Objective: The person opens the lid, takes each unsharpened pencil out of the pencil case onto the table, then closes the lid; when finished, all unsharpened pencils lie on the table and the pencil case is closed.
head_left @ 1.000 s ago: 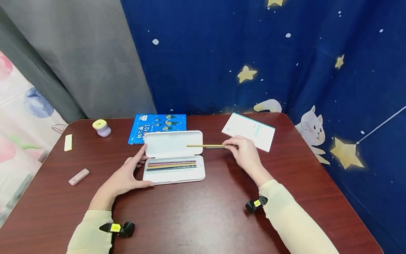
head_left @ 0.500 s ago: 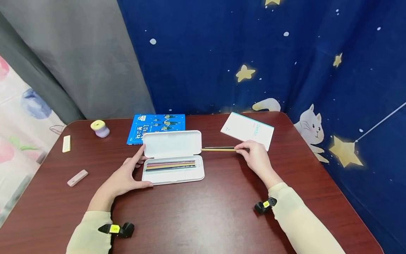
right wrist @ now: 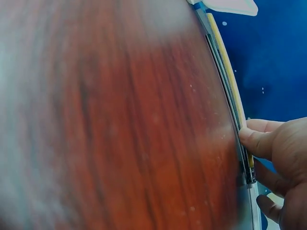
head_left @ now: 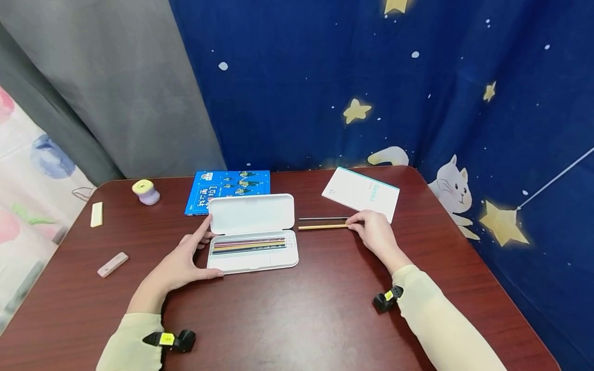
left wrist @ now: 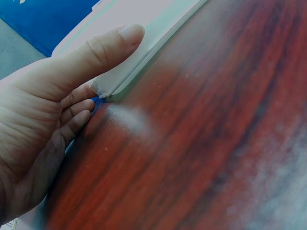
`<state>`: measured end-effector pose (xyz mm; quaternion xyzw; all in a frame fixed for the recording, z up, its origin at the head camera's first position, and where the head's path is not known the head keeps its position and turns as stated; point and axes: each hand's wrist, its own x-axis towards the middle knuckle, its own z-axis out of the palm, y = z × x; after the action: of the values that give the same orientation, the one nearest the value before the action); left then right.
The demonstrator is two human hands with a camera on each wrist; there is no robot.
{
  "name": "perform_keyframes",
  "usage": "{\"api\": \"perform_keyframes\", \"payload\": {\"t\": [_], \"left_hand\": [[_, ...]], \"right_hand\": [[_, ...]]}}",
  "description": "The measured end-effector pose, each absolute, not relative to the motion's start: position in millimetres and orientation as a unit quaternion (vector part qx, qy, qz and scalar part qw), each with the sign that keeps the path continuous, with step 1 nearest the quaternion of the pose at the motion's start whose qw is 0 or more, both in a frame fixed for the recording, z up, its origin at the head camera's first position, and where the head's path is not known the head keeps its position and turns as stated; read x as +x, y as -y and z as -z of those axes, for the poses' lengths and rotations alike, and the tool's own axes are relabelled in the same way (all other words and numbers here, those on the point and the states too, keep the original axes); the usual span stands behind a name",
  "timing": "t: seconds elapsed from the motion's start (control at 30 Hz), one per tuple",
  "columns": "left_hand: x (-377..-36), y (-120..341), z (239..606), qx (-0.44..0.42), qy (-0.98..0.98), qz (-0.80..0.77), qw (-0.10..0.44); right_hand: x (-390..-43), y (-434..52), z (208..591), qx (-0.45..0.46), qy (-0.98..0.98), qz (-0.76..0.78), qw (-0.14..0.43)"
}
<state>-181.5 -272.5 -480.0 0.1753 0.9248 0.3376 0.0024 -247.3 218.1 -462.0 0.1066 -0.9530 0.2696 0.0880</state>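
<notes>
A white pencil case (head_left: 246, 264) lies open on the table, its lid (head_left: 252, 214) tilted back. Several colored pencils (head_left: 248, 245) lie side by side in its tray. My left hand (head_left: 182, 262) rests at the case's left end, index finger along the lid's edge and thumb at the front corner. In the left wrist view, the straight thumb lies over the white case (left wrist: 160, 28). My right hand (head_left: 377, 236) pinches the right end of a yellow pencil (head_left: 321, 227) just right of the case. A dark pencil (head_left: 320, 218) lies alongside, behind it.
A blue book (head_left: 232, 188) lies partly behind the lid. The white notepad (head_left: 359, 190) is just beyond my right hand. On the left are a yellow-and-lilac round container (head_left: 147, 193), a pale yellow bar (head_left: 96, 214) and a pinkish bar (head_left: 113, 265). Curtains hang behind the table (head_left: 287, 330).
The yellow pencil has moved right and toward me, from in front of the lid to beside the dark pencil, still pinched by my right hand. My left hand has stayed on the case.
</notes>
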Motion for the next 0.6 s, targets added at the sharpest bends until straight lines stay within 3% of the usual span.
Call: {"api": "perform_keyframes", "payload": {"t": [0.6], "left_hand": [[-181.5, 272.3, 479.8, 0.171, -0.926, -0.337, 0.007]], "right_hand": [[-247.8, -218.7, 463.5, 0.102, 0.958, -0.254, 0.086]]}}
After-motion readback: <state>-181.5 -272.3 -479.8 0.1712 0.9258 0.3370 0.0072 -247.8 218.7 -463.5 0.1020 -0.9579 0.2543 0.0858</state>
